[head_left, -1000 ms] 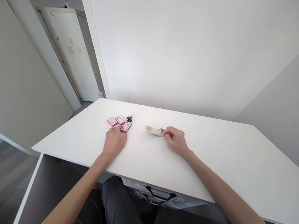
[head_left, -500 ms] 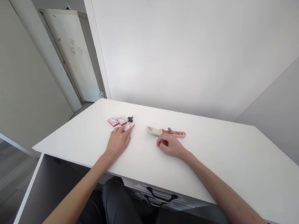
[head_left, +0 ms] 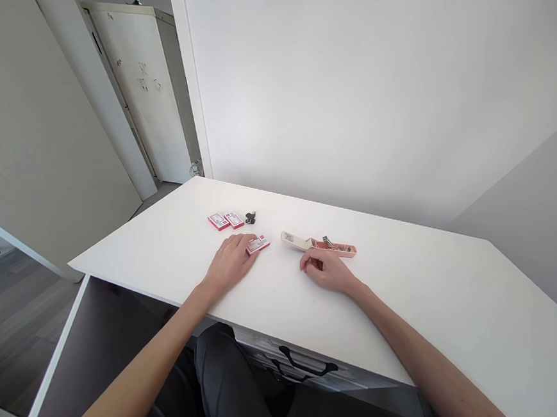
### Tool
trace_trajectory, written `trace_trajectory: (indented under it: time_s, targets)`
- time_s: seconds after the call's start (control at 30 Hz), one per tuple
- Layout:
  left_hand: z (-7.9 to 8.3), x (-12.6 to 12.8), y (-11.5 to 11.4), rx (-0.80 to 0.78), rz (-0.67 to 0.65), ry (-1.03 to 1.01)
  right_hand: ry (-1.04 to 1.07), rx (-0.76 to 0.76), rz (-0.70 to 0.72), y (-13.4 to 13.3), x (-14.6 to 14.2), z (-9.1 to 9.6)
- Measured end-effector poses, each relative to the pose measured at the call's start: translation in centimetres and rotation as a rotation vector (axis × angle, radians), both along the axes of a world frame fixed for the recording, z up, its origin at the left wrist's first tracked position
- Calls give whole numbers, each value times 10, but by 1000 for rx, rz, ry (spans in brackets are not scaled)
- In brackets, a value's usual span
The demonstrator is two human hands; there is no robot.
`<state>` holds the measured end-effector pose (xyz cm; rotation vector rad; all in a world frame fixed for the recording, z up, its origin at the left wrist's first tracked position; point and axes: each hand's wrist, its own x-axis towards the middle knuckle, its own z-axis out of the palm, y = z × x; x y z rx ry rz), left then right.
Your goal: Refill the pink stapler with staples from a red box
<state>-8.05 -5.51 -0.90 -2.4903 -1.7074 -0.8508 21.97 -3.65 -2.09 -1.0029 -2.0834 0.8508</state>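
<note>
My left hand (head_left: 230,264) lies flat on the white table (head_left: 419,309), fingers stretched, with its fingertips on a small red and white box (head_left: 258,245). My right hand (head_left: 324,271) rests on the table with its fingers curled loosely, just in front of a beige and pink stapler (head_left: 318,244) that lies opened out flat. The right hand holds nothing that I can see. Two more red boxes (head_left: 226,220) lie side by side further back on the left, beside a small black binder clip (head_left: 250,217).
The table stands against a white wall. A drawer with a black handle (head_left: 302,366) sits under the table's near edge, above my lap. A pale cabinet (head_left: 141,88) and an open doorway are to the left.
My left hand has slid one red box to the right, away from the other two. My right hand has let go of the stapler and drawn back toward me.
</note>
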Motion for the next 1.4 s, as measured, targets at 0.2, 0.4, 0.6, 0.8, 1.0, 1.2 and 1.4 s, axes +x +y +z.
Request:
trace_trajectory:
  time_s: [0.2, 0.4, 0.6, 0.8, 1.0, 1.2, 1.4]
  targets:
    - [3, 3, -4, 37, -16, 0, -26, -13, -4, -2, -2, 3]
    - [6, 10, -15, 93, -134, -85, 184, -268, 103, -2, -5, 9]
    - [5, 18, -20, 105, -242, -116, 324, -390, 206, 0, -5, 11]
    - [5, 17, -19, 137, -270, -135, 329, -399, 220, 1, -4, 6]
    - [9, 18, -20, 91, -310, -140, 238, -366, 265, 2, -3, 10]
    - [11, 18, -19, 53, -334, -129, 141, -313, 264, 2, -5, 11]
    - [9, 17, -18, 29, -333, -113, 139, -325, 60, -2, -10, 6]
